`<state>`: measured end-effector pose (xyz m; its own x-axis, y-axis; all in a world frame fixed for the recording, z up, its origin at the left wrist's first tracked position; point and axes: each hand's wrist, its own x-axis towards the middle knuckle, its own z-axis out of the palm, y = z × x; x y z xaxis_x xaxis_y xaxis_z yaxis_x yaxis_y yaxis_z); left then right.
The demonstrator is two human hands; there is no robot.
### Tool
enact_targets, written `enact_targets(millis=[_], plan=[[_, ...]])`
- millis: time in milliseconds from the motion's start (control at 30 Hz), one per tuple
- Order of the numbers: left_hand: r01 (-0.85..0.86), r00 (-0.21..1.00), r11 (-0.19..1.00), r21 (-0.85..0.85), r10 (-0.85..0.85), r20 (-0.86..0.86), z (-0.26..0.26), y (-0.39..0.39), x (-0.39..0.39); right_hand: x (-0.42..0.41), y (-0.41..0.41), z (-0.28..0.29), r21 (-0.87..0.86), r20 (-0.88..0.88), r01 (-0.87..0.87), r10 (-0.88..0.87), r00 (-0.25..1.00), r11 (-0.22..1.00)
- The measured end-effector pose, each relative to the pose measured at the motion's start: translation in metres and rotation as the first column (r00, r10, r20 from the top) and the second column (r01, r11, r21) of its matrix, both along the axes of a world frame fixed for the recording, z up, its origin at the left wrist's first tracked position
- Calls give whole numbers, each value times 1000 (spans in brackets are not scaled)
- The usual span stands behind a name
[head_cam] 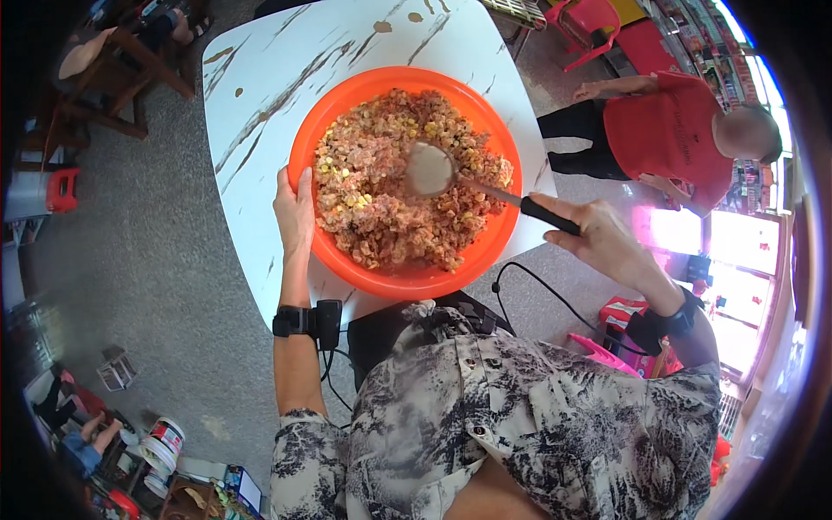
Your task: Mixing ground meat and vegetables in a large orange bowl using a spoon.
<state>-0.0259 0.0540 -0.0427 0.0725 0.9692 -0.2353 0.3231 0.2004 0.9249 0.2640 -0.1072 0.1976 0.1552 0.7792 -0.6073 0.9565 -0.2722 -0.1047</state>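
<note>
An orange plastic basin (405, 291) stands on a white marble-patterned table (253, 175). In it lies a chunky mixture (396, 224) that looks like minced meat with yellow corn-like pieces. My left hand (296, 211) grips the basin's left rim, thumb on the inner side. The black handle of a metal ladle (431, 170) is in my right hand (595, 237), beyond the basin's right rim. The ladle's round bowl rests on the mixture, right of the middle.
A person in a red shirt (679, 127) stands beyond the table at the right. A pink plastic chair (585, 32) is at the upper right. Black cables (559, 289) hang from the straps on my wrists. White buckets (161, 445) and another person's legs (101, 435) show at the lower left.
</note>
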Motion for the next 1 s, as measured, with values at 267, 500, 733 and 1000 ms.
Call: enact_targets(millis=[267, 500, 733, 1000], plan=[[67, 997, 997, -32, -66, 36, -1, 19, 12, 5, -10, -74, -131, -576, 387, -388, 719, 913], [419, 805, 904, -87, -413, -426, 20, 91, 48, -3, -43, -103, -523, -711, 618, -701, 65, 587], [543, 776, 839, 35, -485, -403, -5, 167, 101, 20, -19, -96, 71, -450, 381, -312, 837, 922], [530, 782, 848, 19, -481, -397, -10, 173, 126, 8, -1, -105, -14, -593, 545, -446, 671, 838]])
